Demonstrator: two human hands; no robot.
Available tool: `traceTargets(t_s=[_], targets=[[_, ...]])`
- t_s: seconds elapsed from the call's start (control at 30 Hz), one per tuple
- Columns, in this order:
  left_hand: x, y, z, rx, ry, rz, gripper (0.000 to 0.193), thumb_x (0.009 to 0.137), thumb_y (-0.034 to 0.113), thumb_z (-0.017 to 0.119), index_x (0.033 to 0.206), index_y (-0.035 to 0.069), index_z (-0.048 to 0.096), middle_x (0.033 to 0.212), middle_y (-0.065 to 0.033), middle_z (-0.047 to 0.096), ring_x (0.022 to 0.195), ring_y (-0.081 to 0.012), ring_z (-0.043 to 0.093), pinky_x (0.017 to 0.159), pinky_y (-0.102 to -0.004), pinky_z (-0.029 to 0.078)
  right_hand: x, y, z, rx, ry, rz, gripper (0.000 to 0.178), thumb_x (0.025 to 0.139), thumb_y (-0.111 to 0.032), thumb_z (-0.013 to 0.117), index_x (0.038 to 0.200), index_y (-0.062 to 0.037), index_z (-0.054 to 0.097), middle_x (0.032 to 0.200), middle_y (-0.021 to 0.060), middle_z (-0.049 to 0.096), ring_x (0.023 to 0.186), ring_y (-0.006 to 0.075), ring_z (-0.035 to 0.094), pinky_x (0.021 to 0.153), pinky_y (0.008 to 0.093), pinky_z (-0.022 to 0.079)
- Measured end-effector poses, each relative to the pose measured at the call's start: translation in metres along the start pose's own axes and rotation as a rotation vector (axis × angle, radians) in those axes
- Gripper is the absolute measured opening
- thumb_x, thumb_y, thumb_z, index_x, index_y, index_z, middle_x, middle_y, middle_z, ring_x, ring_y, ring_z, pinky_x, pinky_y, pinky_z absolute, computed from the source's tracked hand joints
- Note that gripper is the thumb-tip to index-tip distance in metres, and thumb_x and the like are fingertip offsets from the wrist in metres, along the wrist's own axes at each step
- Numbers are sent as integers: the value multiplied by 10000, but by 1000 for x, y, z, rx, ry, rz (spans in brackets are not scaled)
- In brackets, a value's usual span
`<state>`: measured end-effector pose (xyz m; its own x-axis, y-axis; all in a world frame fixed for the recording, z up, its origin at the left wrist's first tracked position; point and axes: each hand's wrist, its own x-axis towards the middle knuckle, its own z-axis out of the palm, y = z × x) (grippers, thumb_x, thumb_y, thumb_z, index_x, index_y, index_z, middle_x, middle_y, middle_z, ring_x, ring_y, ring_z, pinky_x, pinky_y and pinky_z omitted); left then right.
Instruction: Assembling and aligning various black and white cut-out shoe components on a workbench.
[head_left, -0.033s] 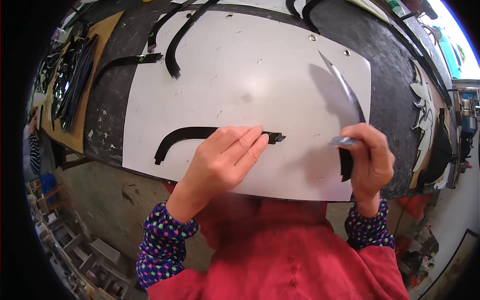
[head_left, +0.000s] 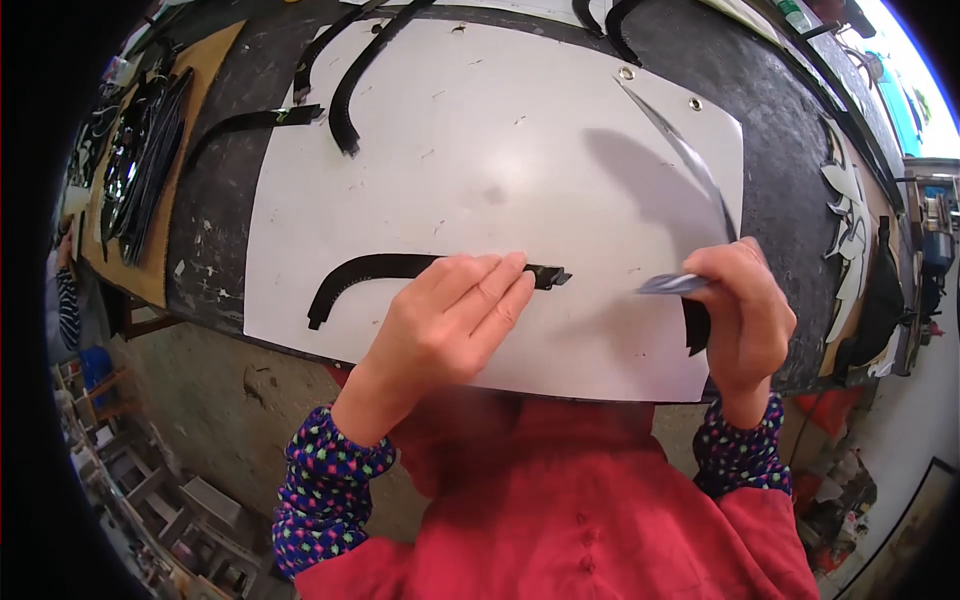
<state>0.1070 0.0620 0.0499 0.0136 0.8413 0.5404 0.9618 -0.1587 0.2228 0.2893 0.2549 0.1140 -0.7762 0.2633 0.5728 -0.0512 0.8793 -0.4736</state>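
Scuffed bench, white board atop: my left fingers lie together across a black strip, grip unclear; my right fingers pinch a glossy strip.

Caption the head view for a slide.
Left hand on a curved black strip lying on a white board; right hand gripping a curved glossy strip.

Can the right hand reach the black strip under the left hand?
Probably yes: one end of the black strip pokes out past the left hand, with only white board lying between. But the right hand holds a shiny piece, which might get in the way.
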Motion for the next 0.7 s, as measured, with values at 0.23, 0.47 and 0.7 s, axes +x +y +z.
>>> traceTargets(t_s=[0.23,0.47,0.7], targets=[[-9,13,-7,33,-42,-16,261,778,11,681,1032,-28,721,1095,-137,720,948,-230,660,791,-335,568,-10,2,24,5,-445,43,91,861,-102,720,880,-75,634,744,31,577,700,210,538,731,329,388],[-9,12,-10,24,-92,-47,252,792,27,678,1034,-9,740,1100,-122,728,969,-213,647,782,-315,555,-19,-8,36,130,-423,341,64,883,-113,700,873,-81,645,774,21,587,763,208,524,782,323,368],[-9,11,-10,24,-116,-53,263,795,23,670,1045,-2,748,1106,-113,731,975,-203,636,784,-309,551,-15,-11,35,121,-423,397,53,882,-95,703,891,-74,655,795,18,606,769,205,524,781,322,364]])
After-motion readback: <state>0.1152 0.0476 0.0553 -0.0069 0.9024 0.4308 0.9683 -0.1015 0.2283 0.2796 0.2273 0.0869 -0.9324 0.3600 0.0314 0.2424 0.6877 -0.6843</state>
